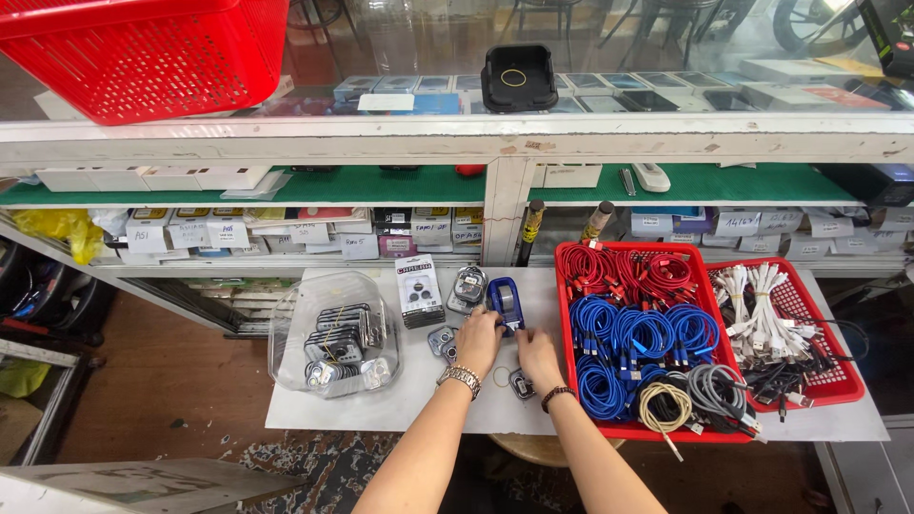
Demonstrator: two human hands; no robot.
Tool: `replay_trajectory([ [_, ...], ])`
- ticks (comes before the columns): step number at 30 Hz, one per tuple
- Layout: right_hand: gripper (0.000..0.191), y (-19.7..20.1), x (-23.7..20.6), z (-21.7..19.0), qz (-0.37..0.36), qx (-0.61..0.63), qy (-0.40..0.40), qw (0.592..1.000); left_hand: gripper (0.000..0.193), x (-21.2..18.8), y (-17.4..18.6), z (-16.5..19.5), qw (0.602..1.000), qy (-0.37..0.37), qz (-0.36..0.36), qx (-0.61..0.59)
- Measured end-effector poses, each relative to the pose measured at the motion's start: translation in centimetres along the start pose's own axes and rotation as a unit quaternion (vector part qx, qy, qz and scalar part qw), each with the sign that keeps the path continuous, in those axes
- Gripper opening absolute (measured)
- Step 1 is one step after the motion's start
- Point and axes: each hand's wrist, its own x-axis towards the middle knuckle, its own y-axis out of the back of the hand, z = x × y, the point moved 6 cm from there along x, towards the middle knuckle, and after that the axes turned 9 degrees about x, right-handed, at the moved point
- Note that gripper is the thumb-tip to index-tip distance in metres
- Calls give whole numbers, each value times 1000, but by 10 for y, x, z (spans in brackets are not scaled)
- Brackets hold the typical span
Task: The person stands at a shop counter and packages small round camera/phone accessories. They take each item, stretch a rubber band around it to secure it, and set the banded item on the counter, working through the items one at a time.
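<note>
forearms: both come up from bottom edge, converge mid-board; left wears metal watch [461,379], right a dark bracelet [556,393].
left hand [479,338]: fingers curled, tips on lower edge of blue tape dispenser [506,303]; looks like a light pinch, how far closed can't tell.
right hand [538,354]: fingers bent down, tips by dispenser's right lower corner; whether it holds anything can't tell, palm hides it.
dispenser pos: just ahead of both sets of fingertips, touching left tips; long axis runs away from the person, slight tilt. left hand nearer.
small parts: dark packet [521,383] just below right hand, rubber band [500,377] between wrists, lens pieces [443,343] just left of left hand.
ahead-left of fingers: carded pack [419,290], clear pack [468,285] touching dispenser's left side.
far left: clear bag [328,335] of dark packets, well apart from hands.
right of fingers: red tray [567,314] of red, blue, grey cables, wall just beside right hand — tight on that side.
far right: second red tray [838,381], white cables.
edges: board [333,409] near edge close below wrists; shelf post [505,214] straight ahead of dispenser.
open room: bare board left-below left hand, between it and bag; little room ahead or right.
above: glass counter, red basket [143,52], black holder [519,78] — out of reach zone.
</note>
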Motion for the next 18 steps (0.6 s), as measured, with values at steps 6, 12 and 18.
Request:
replay_trajectory([
  [6,34,-4,0,2,12,0,-64,998,18,-3,2,-1,1000,18,2,-21],
  [12,22,-6,5,-9,18,-152,72,986,48,2,9,0,990,-49,-5,-131],
  [18,20,5,-6,-22,-35,-120,132,983,35,-10,18,-33,857,92,-88,-499],
])
